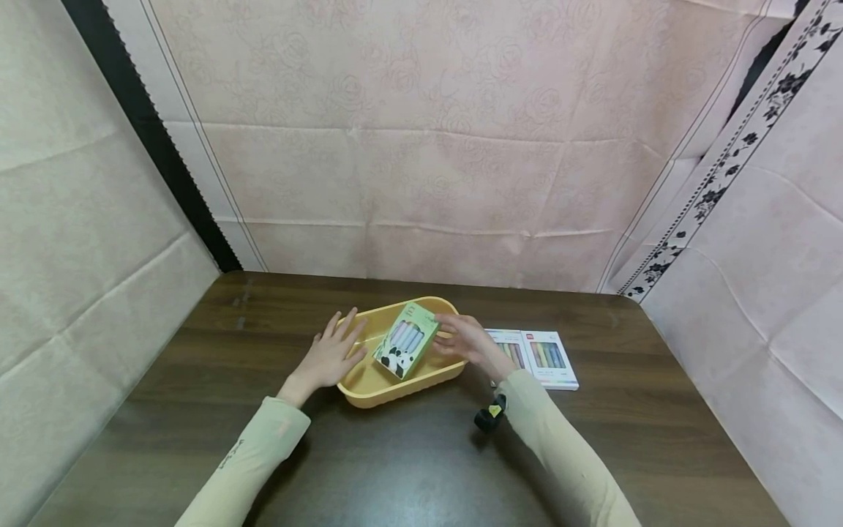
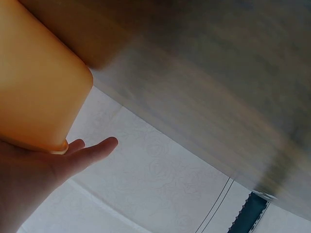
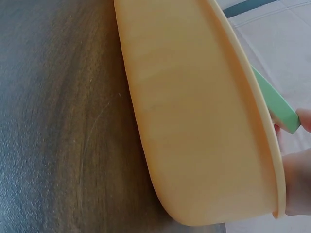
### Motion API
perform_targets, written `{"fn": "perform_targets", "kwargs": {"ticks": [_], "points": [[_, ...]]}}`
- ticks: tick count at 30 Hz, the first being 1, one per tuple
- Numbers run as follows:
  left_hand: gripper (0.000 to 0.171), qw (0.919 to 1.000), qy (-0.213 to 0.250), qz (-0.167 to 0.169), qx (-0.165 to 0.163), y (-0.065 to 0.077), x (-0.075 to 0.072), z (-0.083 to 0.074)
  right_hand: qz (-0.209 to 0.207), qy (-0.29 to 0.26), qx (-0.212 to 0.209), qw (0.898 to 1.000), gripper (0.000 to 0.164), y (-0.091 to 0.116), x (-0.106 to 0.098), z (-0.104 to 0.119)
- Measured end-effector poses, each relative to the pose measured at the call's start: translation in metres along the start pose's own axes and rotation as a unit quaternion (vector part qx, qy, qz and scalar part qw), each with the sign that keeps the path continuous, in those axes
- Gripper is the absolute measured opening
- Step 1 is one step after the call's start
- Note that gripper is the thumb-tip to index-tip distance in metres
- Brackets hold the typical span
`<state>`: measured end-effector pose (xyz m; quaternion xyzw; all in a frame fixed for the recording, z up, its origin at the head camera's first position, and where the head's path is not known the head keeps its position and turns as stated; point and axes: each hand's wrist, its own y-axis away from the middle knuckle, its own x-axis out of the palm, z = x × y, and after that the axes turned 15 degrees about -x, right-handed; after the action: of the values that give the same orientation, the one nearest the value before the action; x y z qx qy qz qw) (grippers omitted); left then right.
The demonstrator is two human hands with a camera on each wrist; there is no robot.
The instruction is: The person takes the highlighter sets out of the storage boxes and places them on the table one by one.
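A yellow plastic basket (image 1: 369, 395) stands on the table. Inside its rim, a green box (image 1: 407, 340) is tilted, its front printed with pastel sticks like markers and a black-and-white pattern. My right hand (image 1: 459, 338) pinches the box's upper right corner; the right wrist view shows a fingertip on the green box (image 3: 279, 104) above the basket rim. At the basket's left end my left hand (image 1: 329, 359) has its fingers spread. In the left wrist view, the left hand (image 2: 43, 172) lies against the rim of the basket (image 2: 43, 73).
Two white flat boxes (image 1: 553, 377) printed with coloured sticks lie side by side right of the basket, partly behind the right forearm. The dark wooden table (image 1: 369, 468) is bordered by pale cloth curtains (image 1: 428, 176) at the back and sides.
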<state>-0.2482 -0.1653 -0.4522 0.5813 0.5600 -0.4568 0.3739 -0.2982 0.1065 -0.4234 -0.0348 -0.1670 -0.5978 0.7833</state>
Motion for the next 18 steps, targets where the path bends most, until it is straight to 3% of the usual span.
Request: {"fn": "perform_targets", "kwargs": {"ticks": [18], "points": [[0.057, 1.0, 0.003, 0.004, -0.005, -0.0001, 0.0005, 0.0, 0.02, -0.004, -0.007, 1.0, 0.016, 0.0083, -0.003, 0.0075]]}}
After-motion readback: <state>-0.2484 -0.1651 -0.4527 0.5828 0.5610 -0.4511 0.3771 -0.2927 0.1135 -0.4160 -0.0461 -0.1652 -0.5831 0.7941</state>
